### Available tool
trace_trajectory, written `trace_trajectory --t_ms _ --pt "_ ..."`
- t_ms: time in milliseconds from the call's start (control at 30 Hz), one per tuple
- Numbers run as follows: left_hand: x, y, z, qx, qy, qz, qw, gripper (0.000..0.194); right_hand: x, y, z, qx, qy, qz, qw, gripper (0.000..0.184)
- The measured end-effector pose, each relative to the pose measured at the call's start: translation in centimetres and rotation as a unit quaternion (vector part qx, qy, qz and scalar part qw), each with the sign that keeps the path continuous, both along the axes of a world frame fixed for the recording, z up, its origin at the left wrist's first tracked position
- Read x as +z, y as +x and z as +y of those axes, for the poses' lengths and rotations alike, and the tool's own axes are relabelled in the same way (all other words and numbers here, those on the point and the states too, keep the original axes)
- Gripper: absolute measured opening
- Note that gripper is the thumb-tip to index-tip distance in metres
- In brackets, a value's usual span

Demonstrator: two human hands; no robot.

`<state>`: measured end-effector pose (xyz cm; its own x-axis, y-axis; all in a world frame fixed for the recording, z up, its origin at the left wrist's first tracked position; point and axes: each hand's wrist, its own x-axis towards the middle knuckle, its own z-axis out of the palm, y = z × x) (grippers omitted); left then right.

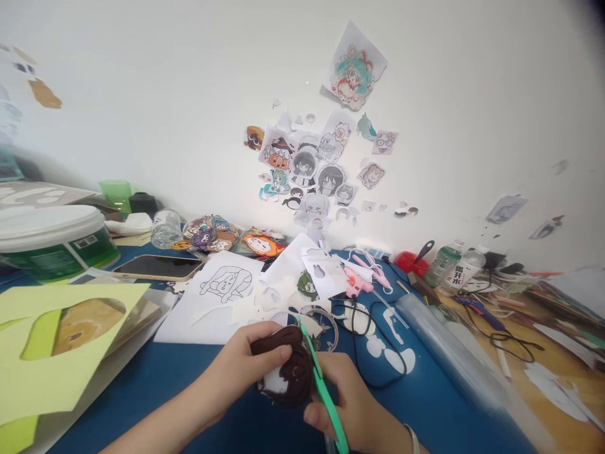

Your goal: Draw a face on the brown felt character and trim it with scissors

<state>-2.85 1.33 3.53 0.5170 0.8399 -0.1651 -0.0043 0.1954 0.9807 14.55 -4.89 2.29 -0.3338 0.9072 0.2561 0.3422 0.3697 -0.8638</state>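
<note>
A dark brown, rounded character cut-out (295,378) is in the left hand (250,353), which grips it with the thumb laid across its front. The right hand (347,403) grasps a slim green tool (317,378) that runs along the cut-out's right edge; whether the two touch, I cannot tell. Beneath the cut-out spreads the blue-topped desk (155,369). Beyond the cut-out and to its left lies a white sheet (227,284) bearing a line drawing, with a phone (158,267) farther off on that side. Beyond it to the right are white paper shapes (399,360) and, farther back, a pink glue gun (358,285). A yellow sheet (61,384) with an opening sits well to its left, and bottles (469,272) stand far off to its right.
</note>
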Motion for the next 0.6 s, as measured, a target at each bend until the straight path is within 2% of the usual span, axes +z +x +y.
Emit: trace_trajectory --t_ms 200,367,500,600 --pt "0.0 -0.1 0.2 0.008 -0.006 -0.022 1.000 0.035 0.7 0.6 0.2 -0.012 0.034 -0.014 0.999 0.055" --pt "0.3 0.1 0.0 0.032 0.001 -0.034 0.999 0.036 0.2 1.5 0.9 -0.081 0.121 -0.022 0.989 0.057" --pt "0.3 0.1 0.0 0.052 0.024 -0.030 0.998 0.034 -0.6 1.8 1.5 -0.109 0.153 -0.059 0.980 0.059" --pt "0.3 0.0 0.3 0.065 0.038 -0.029 0.997 0.033 -0.8 1.8 1.5 -0.156 0.209 -0.102 0.960 0.062"
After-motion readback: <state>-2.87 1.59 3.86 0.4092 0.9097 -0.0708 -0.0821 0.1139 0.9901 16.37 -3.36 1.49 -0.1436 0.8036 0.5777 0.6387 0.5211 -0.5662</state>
